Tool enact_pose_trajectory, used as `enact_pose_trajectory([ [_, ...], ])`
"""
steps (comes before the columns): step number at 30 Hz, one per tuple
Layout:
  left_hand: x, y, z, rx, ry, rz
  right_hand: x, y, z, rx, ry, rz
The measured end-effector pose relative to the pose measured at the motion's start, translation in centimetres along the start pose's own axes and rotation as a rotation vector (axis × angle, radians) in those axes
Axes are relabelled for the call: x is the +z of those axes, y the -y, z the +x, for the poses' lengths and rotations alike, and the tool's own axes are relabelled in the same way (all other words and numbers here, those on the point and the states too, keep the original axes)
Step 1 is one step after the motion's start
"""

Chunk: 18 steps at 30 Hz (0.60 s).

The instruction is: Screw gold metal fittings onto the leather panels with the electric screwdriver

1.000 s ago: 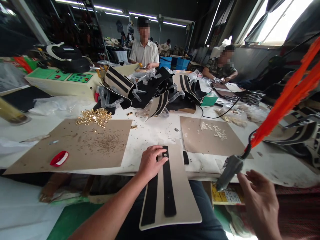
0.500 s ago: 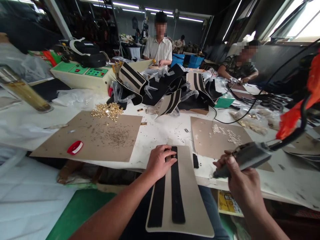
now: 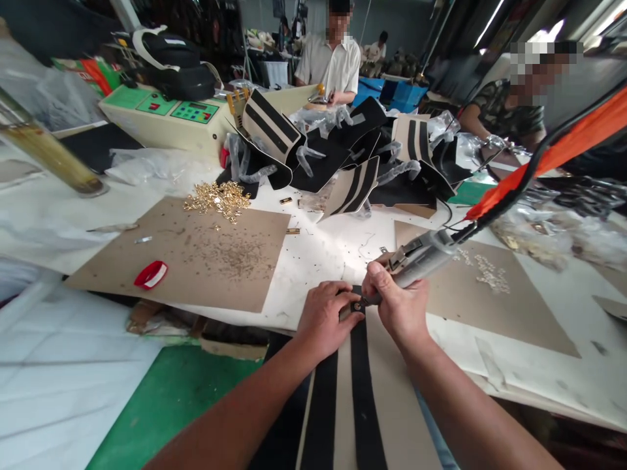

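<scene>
My right hand is wrapped round a grey electric screwdriver, tilted with its tip down at a small metal plate. Thumb and fingers of my left hand are closed about that plate, at the far end of a black strip. This strip runs along a beige panel, beside a second black strip. The panel's far end is at the table edge and its near part lies over my lap. The screwdriver's tip is partly hidden by my fingers.
On a brown board lie gold fittings, tiny dark screws and a red ring-shaped item. Another board bears small pale pieces. Striped panels are heaped behind. An orange-wrapped cord hangs at right. Two co-workers sit beyond.
My right hand has brought the screwdriver left, from beside the panel onto the small plate at my left fingers. The view has shifted, and the panel now sits nearer to me.
</scene>
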<state>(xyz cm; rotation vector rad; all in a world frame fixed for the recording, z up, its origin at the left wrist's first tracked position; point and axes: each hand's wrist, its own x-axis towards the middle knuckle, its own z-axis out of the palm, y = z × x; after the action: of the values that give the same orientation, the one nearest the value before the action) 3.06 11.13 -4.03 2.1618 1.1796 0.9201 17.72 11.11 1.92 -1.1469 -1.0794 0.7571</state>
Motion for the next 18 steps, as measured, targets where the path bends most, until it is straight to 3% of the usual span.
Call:
enact_pose_trajectory([
  [10,0.13,0.31,0.08,0.021,0.008,0.019,-0.16,-0.75,0.01,0.015,0.044,-0.070],
  [18,0.08,0.13,0.18,0.013,0.032,0.039,-0.63,-0.39,0.44,-0.034,0.184,-0.038],
])
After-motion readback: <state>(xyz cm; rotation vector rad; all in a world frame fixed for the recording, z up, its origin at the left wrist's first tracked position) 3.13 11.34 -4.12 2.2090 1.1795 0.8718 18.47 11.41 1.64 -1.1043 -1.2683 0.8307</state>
